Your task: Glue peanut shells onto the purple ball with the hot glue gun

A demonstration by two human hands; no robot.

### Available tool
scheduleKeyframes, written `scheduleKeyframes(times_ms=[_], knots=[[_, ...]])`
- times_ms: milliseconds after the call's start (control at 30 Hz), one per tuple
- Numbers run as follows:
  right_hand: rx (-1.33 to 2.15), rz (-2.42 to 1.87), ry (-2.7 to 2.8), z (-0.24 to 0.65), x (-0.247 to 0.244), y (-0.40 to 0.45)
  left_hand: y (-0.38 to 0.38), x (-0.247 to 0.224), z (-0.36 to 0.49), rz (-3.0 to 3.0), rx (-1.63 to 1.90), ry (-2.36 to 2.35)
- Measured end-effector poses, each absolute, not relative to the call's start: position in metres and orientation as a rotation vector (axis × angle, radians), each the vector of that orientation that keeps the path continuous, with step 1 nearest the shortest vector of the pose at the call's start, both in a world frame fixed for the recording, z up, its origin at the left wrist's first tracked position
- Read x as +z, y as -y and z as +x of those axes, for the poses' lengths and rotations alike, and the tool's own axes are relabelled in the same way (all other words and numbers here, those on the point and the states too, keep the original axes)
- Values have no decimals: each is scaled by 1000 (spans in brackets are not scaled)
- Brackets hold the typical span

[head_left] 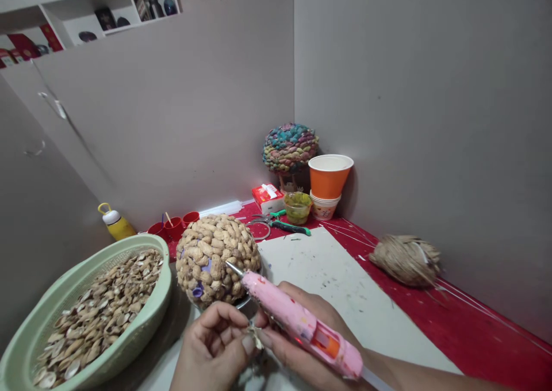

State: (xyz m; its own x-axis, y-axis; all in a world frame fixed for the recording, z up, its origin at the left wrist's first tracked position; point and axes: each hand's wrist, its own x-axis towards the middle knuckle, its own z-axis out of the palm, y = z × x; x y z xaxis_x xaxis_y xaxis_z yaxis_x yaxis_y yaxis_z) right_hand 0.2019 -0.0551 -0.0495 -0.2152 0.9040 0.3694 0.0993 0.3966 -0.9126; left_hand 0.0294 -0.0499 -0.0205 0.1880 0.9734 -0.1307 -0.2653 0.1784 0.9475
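Note:
My right hand is closed around a pink hot glue gun, whose metal nozzle points up and left and overlaps the ball in view; I cannot tell if it touches. Between the fingertips of my left hand is a small, pale, crumpled piece of shell, and the right fingertips meet it too. Just beyond my hands sits a round ball covered in peanut shells, with purple patches showing through gaps. To the left, a green plastic basket holds many loose half shells.
Pliers, a yellowish bowl, paper cups and a red tissue pack stand at the back before a colourful ball tree. Twine lies right. Red cups and a yellow bottle are behind the basket.

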Motion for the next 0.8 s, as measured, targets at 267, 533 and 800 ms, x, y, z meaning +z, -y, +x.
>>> scheduleKeyframes(times_ms=[267,533,800], knots=[[978,-891,1616,203,-34,54,49,-23,27,967,1082,-869],[1025,-975,1509,205,-24,57,49,-33,19,1124,1070,-800],[1002,-1043,1375,209,-15,56,23,-65,13,2515,989,-397]])
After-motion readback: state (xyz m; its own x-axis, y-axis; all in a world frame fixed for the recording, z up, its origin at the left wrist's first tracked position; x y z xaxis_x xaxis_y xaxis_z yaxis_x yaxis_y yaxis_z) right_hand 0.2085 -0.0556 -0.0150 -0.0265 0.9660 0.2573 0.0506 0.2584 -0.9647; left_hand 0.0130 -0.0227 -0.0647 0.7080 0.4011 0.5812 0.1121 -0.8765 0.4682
